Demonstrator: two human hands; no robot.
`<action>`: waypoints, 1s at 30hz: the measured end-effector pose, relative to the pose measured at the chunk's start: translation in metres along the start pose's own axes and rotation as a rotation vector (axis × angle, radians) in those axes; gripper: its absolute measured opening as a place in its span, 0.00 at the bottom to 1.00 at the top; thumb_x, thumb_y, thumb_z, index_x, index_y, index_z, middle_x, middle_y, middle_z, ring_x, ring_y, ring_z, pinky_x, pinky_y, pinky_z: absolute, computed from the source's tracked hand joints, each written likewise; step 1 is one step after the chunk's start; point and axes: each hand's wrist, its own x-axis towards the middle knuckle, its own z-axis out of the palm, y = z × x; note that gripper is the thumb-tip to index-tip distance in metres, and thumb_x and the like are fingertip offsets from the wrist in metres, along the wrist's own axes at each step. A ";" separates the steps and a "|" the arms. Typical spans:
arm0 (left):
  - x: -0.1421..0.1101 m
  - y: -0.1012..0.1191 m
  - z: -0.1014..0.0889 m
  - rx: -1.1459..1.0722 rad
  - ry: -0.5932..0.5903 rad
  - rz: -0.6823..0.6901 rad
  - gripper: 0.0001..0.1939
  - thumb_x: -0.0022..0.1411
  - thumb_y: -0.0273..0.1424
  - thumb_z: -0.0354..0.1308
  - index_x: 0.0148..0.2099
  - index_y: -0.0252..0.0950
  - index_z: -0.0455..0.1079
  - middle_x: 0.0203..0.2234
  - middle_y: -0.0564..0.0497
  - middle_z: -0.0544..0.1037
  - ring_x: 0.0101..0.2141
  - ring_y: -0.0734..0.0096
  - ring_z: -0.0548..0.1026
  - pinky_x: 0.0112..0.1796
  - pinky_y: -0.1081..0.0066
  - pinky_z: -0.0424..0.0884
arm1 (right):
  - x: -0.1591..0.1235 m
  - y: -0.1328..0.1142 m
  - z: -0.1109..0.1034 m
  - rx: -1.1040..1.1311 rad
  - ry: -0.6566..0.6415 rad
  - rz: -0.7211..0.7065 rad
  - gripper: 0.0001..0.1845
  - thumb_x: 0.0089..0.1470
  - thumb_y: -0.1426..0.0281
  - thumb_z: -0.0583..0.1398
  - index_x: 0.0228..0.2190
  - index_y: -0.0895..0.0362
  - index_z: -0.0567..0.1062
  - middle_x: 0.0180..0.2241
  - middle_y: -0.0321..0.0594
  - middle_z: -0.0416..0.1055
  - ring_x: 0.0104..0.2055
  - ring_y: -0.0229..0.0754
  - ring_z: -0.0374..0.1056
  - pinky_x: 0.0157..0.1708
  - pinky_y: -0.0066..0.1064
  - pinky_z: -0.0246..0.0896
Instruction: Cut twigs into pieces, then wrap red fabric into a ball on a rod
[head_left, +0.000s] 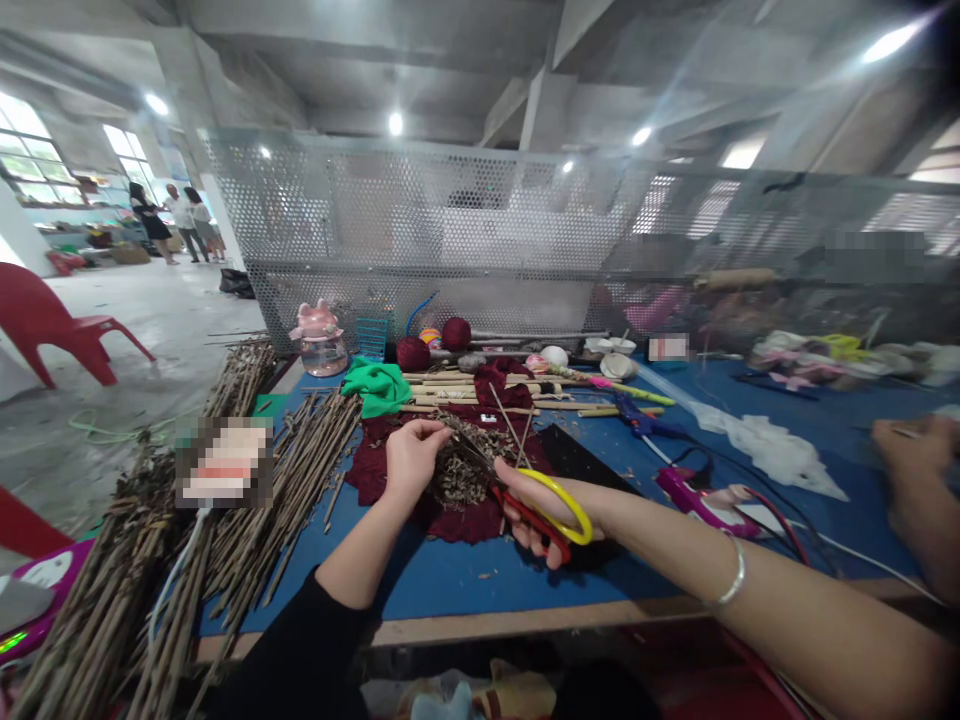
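Observation:
My left hand [411,458] pinches a thin dry twig [454,430] above a heap of cut twig pieces [463,478] on a dark red cloth [450,520]. My right hand [541,518] grips scissors with red and yellow handles [551,510]; their blades point left toward the twig at my left fingertips. A silver bangle [733,575] sits on my right wrist. Both hands hover over the blue table [465,580].
Bundles of long dry sticks [225,500] lie along the table's left edge. Bamboo rods [480,390], a green cloth [379,385], dark red yarn balls [455,333] and a pink jar [321,340] sit at the back. A pink glue gun [694,492] lies right. Another person's hand [911,450] works at far right.

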 end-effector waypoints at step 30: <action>0.003 -0.005 0.002 -0.070 0.058 0.022 0.10 0.48 0.32 0.60 0.33 0.32 0.72 0.26 0.50 0.77 0.25 0.76 0.72 0.30 0.76 0.68 | 0.000 0.013 0.007 0.046 -0.022 -0.035 0.35 0.46 0.38 0.37 0.22 0.57 0.58 0.16 0.35 0.62 0.15 0.32 0.58 0.11 0.25 0.61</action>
